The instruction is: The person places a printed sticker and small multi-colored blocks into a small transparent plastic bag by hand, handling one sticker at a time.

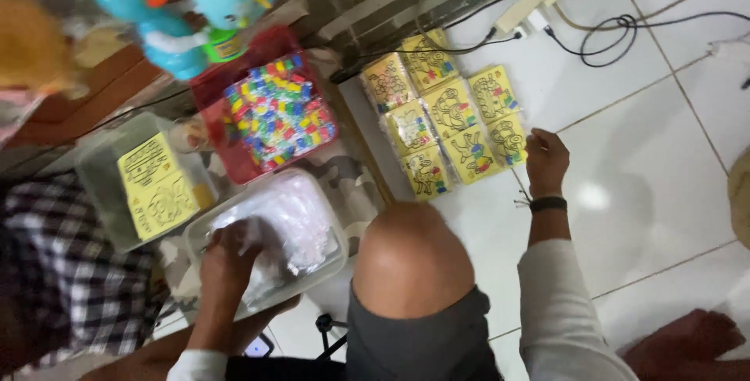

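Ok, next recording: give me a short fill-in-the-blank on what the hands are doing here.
1. The left hand reaches into the clear tub of ____ plastic bags.
2. The right hand touches the ____ packets laid on the floor.
3. The red tray holds colourful ____.

Missing words: white; yellow; beads

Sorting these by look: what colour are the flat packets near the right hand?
Yellow packets with black line drawings, seen in the head view.

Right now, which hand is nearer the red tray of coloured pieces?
Left. The left hand is in the clear tub just below the red tray; the right hand rests by the yellow packets, farther off.
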